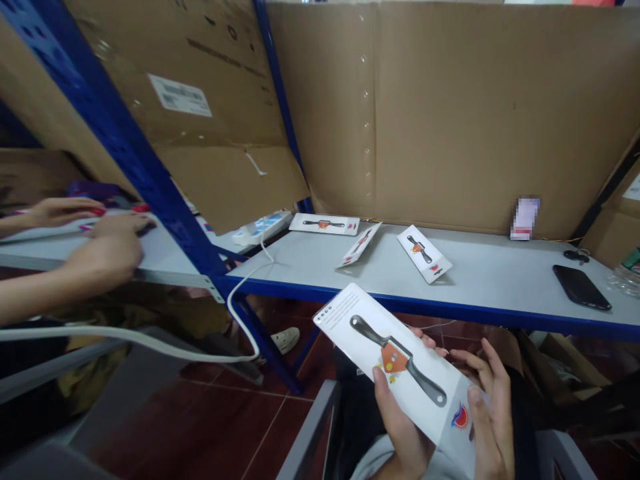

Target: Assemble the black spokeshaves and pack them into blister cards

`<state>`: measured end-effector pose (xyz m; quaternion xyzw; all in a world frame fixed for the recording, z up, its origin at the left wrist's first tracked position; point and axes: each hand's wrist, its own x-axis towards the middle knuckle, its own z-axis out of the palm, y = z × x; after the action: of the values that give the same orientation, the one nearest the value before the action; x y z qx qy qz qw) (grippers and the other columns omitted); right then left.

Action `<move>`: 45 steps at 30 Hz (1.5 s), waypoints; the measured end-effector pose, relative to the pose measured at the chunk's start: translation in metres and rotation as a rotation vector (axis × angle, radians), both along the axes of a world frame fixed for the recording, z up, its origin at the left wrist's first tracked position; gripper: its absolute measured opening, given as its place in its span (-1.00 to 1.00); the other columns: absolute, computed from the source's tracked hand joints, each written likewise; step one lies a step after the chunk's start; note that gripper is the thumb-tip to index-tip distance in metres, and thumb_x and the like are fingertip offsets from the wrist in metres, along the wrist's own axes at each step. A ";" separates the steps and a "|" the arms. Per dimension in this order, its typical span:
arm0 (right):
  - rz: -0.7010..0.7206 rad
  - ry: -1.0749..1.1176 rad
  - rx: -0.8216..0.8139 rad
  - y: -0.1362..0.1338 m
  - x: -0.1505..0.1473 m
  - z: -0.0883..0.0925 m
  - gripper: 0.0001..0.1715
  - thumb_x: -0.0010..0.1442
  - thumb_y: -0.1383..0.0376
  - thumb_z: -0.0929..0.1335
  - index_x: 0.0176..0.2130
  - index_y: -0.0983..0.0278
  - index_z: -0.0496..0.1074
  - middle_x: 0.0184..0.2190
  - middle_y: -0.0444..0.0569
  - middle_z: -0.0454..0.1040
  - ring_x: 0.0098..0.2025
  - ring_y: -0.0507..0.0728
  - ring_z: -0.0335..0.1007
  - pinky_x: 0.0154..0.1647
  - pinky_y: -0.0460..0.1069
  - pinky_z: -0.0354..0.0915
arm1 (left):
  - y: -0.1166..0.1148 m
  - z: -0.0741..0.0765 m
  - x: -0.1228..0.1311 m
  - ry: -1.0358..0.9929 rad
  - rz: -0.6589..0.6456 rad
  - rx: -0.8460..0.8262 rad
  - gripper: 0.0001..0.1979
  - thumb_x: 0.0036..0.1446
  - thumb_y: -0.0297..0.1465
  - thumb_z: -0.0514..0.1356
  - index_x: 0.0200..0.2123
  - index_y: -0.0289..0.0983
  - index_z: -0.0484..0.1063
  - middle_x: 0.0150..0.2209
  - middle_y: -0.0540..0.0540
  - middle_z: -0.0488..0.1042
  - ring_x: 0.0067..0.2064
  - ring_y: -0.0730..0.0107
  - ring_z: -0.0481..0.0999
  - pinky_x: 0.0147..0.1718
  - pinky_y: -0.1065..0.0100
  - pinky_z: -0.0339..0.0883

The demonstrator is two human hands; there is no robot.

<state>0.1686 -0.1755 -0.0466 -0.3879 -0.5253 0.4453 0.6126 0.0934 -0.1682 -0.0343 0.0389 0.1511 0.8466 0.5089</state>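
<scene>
A white packaging card (pixel 363 347), printed with a dark-handled tool, an orange patch and a red-and-blue logo, is held tilted above my lap, in front of the table edge. My left hand (pixel 403 423) grips its near long side, thumb on the printed face and fingertips showing at the far edge. At the logo end, my right hand (pixel 493 407) has its thumb on the grey flap and its other fingers behind. On the table lie a flat matching card (pixel 324 225), a tilted card (pixel 361 244) and another card (pixel 425 253) at an angle.
A black phone (pixel 581 287), dark keys (pixel 577 256) and a clear bottle (pixel 629 270) are on the right. A power strip (pixel 265 227) with a white cable (pixel 231 300) sits left, by the blue post (pixel 165 193). Another person's hands (pixel 107 243) work at the neighbouring table.
</scene>
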 end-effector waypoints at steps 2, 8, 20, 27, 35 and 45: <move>-0.032 0.028 0.006 -0.002 -0.003 0.001 -0.30 0.39 0.04 0.27 0.39 0.15 0.08 0.17 0.15 0.40 0.15 0.29 0.41 0.09 0.16 0.36 | 0.000 0.000 0.001 -0.018 -0.021 0.018 -0.35 0.09 0.17 0.14 -0.09 -0.26 0.56 -0.21 -0.22 0.54 -0.21 0.07 0.57 -0.11 0.07 0.46; -0.081 0.043 0.011 -0.004 -0.006 0.000 -0.33 0.38 0.06 0.27 0.37 0.18 0.11 0.11 0.15 0.43 0.13 0.30 0.41 0.10 0.20 0.34 | -0.001 0.002 0.001 -0.047 -0.062 0.075 -0.40 0.12 0.12 0.14 -0.09 -0.27 0.57 -0.23 -0.20 0.53 -0.21 0.10 0.56 -0.10 0.08 0.45; -0.014 0.059 -0.041 0.001 -0.006 -0.003 -0.32 0.38 -0.04 0.25 0.35 0.15 0.13 -0.02 0.07 0.51 -0.02 0.24 0.50 -0.03 0.09 0.38 | -0.001 0.002 -0.012 0.058 -0.023 -0.104 -0.36 0.10 0.15 0.15 -0.08 -0.28 0.57 -0.17 -0.23 0.59 -0.18 0.06 0.61 -0.13 0.10 0.48; 0.304 0.118 -0.192 0.026 0.009 -0.008 -0.36 0.35 -0.19 0.21 -0.16 0.29 0.47 -0.36 0.05 0.55 -0.40 0.12 0.48 -0.49 -0.06 0.36 | 0.004 0.009 -0.040 0.148 0.220 -0.190 -0.28 0.12 0.19 0.09 -0.03 -0.31 0.56 -0.11 -0.23 0.59 -0.08 0.05 0.60 -0.02 0.10 0.46; 0.843 -0.051 -0.154 0.024 0.018 0.000 -0.49 0.26 -0.06 0.41 -0.30 0.36 0.55 -0.52 -0.01 0.51 -0.54 -0.01 0.38 -0.54 -0.16 0.25 | 0.004 0.011 -0.049 0.195 0.269 -0.125 -0.34 0.18 0.16 0.06 -0.09 -0.30 0.58 -0.18 -0.22 0.61 -0.15 0.08 0.62 -0.12 0.12 0.51; 1.009 0.159 -0.220 0.029 0.010 -0.017 -0.43 0.17 -0.09 0.46 -0.36 0.40 0.55 -0.65 -0.06 0.42 -0.65 -0.01 0.33 -0.66 -0.18 0.21 | 0.003 0.013 -0.049 0.189 0.239 -0.100 -0.36 0.21 0.12 0.06 -0.12 -0.32 0.59 -0.22 -0.21 0.62 -0.20 0.15 0.62 -0.22 0.22 0.52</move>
<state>0.1782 -0.1469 -0.0634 -0.1136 -0.5487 0.7657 0.3158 0.0445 -0.1651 -0.0216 0.0749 0.2441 0.8849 0.3896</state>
